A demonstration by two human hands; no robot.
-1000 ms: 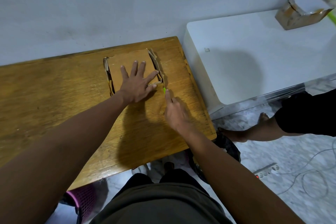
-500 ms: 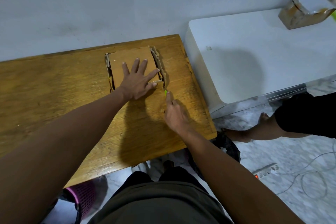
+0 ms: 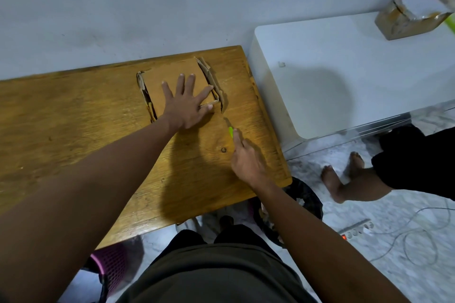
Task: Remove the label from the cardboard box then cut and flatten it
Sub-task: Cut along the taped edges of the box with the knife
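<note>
Brown cardboard box [image 3: 176, 81] lies collapsed near the far edge of the wooden worktop [image 3: 73, 115], close to its right end, its side flaps splayed out along both sides. The left hand [image 3: 187, 103] presses on it with fingers straight and spread, pinning it flat. The right hand [image 3: 246, 157] has its grip clamped on a green-handled cutter [image 3: 230, 131], forefinger laid along the handle. A second ago the cutter's tip sat right at the box's near right corner, beside the thumb; now the right hand has drawn back toward the body, and the blade is off the cardboard and over bare wood just in front of that corner. The left hand has kept its place. That pull-back reads as the end of a cutting stroke down the right edge, so the slit on that side is probably made. The box already looks largely flat; no label shows on its top face. What is likely left is checking the other edges and pressing the flaps down. A second, torn box [image 3: 406, 24] rests on the white surface [image 3: 332, 76] to the right.
</note>
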